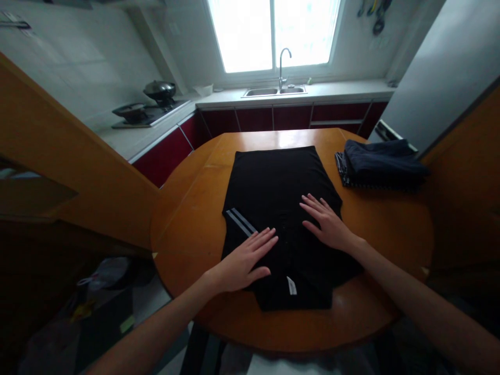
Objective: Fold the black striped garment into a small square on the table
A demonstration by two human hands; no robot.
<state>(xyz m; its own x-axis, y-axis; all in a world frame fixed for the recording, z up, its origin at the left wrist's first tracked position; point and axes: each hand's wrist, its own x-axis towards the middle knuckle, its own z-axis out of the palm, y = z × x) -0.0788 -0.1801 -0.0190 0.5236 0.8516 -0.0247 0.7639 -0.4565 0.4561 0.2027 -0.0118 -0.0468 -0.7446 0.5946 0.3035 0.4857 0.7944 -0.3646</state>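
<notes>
Black shirt (273,177): basically flat, middle of the wooden table (187,208)
Left hand (246,260): palm down on it, fingers together, thumb stuck out
Right hand (328,224): palm down too, fingers fanned wide
Folded clothes (383,161): piled at the table's right

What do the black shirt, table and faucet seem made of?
Black shirt: probably cloth, matte; it lies flat, with a white tag.
Table: looks like wood or veneer, varnished; orange-brown, with a bright reflection.
Faucet: likely metal, smooth grey; it's backlit, so plating is unclear.
</notes>
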